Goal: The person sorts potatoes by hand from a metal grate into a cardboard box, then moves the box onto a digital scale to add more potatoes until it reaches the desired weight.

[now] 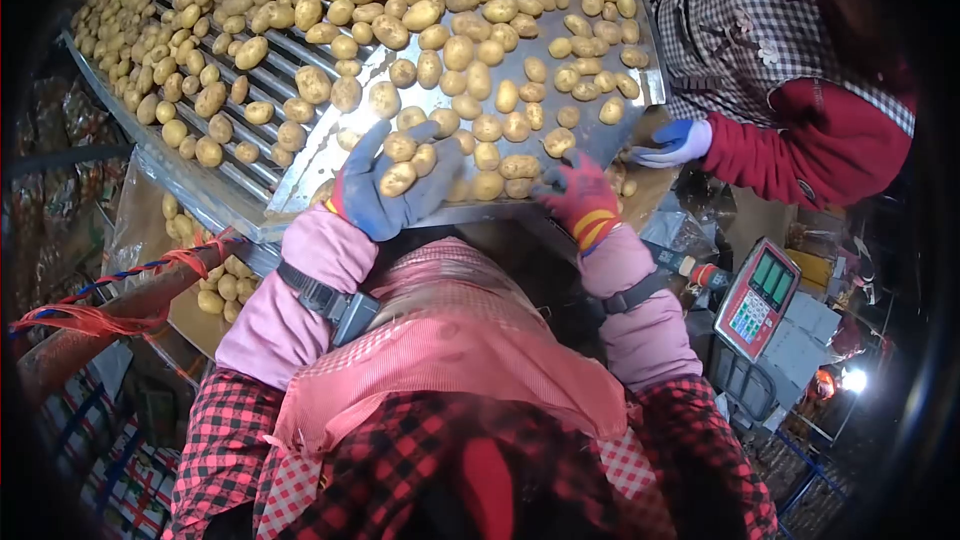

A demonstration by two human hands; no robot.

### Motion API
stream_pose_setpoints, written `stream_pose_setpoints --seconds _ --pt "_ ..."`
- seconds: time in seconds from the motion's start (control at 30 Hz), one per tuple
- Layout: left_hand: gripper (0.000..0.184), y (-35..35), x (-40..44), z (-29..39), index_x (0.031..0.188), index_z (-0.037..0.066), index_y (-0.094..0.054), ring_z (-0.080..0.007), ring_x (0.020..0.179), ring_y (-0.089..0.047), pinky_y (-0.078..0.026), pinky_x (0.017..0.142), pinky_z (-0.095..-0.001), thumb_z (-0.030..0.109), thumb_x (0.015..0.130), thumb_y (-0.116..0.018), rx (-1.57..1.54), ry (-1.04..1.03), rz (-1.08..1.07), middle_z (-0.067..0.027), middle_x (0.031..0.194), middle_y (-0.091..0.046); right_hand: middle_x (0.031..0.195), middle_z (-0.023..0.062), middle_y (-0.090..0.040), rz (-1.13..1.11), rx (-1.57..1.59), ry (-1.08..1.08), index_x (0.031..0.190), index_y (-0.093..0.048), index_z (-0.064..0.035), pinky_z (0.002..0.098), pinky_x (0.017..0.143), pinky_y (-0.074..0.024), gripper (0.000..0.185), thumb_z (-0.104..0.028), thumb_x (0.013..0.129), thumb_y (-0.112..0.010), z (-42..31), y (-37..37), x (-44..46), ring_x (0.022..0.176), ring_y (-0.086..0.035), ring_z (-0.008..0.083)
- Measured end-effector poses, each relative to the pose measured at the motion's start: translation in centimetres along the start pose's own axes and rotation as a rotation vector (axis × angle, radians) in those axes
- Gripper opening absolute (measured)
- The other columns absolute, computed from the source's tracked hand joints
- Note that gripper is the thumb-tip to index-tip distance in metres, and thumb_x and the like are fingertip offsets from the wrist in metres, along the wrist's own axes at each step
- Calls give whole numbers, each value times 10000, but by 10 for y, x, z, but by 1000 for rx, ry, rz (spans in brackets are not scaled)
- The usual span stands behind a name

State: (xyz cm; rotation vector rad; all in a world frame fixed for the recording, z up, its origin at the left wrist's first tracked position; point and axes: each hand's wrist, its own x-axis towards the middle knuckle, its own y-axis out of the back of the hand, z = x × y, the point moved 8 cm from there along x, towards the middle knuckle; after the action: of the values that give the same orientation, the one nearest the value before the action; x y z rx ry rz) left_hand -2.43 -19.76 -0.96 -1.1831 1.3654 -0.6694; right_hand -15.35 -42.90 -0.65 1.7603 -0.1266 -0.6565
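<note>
My left hand (385,190), in a blue-grey glove, is cupped palm up at the near edge of the metal sorting table. Several potatoes (398,178) rest in its palm and against its fingers. My right hand (582,192), in a red glove with a yellow-striped cuff, is at the same edge, farther right. Its fingers are a little apart and bent, beside a potato (558,143) near the fingertips; I see nothing held in it. Loose potatoes (487,128) lie on the metal surface between and beyond both hands.
A slatted metal rack (255,90) full of potatoes adjoins on the left. Across on the right, a co-worker's gloved hands (675,143) are by the table. A red-framed digital scale (758,298) stands at right. A pole (110,315) wrapped with red cord is at left.
</note>
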Motion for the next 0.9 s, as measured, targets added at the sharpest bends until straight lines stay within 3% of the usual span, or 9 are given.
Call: stream_pose_setpoints --seconds 0.1,0.4,0.53,0.67,0.73,0.8,0.83,0.87,0.9 --pt "638 6 -12 8 1498 122 -457 -356 1321 -533 -479 1077 -518 514 1000 -533 86 -62 41 -196 1495 -492 1523 194 -427 -69 -243 10 1206 -706 -161 512 1129 -358 595 -535 751 -797 -36 -12 -7 1374 -415 420" --pt "812 -1 -26 1 1510 56 -408 -405 1418 -411 -319 1188 -578 643 957 -504 126 -48 -65 -173 1551 -430 1621 139 -340 -166 -498 37 1189 -752 -172 584 1183 -240 598 -634 813 -706 -63 -9 11 1479 -316 366" --pt "796 -14 -44 1 1520 39 -388 -406 1421 -400 -290 1207 -584 631 991 -455 94 -151 -67 -187 1561 -409 1659 106 -288 -364 -701 17 1411 -612 -207 592 1189 -217 665 -631 898 -611 -77 -21 15 1527 -237 343" --pt "766 -18 -67 -4 1512 39 -409 -384 1412 -422 -326 1196 -542 597 991 -480 99 -166 -174 -177 1537 -441 1508 123 -494 -202 -534 -80 1310 -687 -174 557 1153 -328 644 -580 812 -742 -76 -26 21 1447 -387 345" --pt "790 -11 -78 -4 1513 26 -412 -378 1428 -408 -341 1195 -523 561 955 -580 102 -178 -240 -177 1543 -434 1275 162 -658 -143 -210 -203 1216 -712 -93 515 1036 -473 626 -512 759 -797 -50 -26 29 1223 -598 389" --pt "730 5 -100 5 1510 5 -409 -384 1423 -415 -327 1207 -495 466 974 -592 438 -313 -144 -206 1539 -428 1038 159 -720 -64 -189 118 1092 -703 -18 454 899 -559 540 -395 728 -831 -65 -12 27 994 -695 360" --pt "702 13 -112 9 1509 -5 -407 -387 1420 -418 -320 1213 -480 418 983 -598 604 -371 -82 -220 1537 -424 996 141 -710 -26 149 136 1087 -691 -11 428 862 -568 499 -366 762 -823 -48 -7 28 970 -692 311" --pt "682 29 -127 4 1508 -7 -408 -392 1413 -429 -314 1216 -477 398 991 -590 150 -290 -113 -228 1525 -438 954 124 -700 -27 483 145 1081 -679 -3 403 825 -577 460 -336 795 -815 -42 -9 28 945 -689 261" --pt "662 36 -157 5 1496 -9 -421 -395 1404 -440 -332 1204 -480 404 1002 -574 296 -428 -146 -233 1515 -449 1034 141 -698 -244 941 164 1194 -635 -31 370 785 -571 433 -286 864 -748 -73 -13 12 935 -691 246"
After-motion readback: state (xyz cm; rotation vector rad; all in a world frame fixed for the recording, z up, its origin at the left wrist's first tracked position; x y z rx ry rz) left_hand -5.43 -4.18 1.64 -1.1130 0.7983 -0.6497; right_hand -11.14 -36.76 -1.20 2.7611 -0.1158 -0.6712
